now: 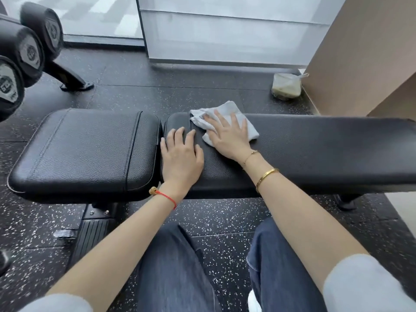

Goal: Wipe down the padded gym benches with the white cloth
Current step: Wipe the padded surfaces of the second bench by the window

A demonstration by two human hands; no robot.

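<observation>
a: seat pad (pixel 85 152) on the left looks untouched, hard to say. left hand (pixel 181 152) rests flat, fingers loose.

b: right hand (pixel 227 134) presses the white cloth (pixel 225 119) open-palmed at the long pad's (pixel 326 149) near end; most is left.

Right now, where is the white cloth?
In the head view, the white cloth lies under the right hand on the long bench pad, near its left end.

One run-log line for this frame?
phase: wiping | right hand: flat on white cloth | left hand: braced on long bench pad | seat pad: untouched
</observation>
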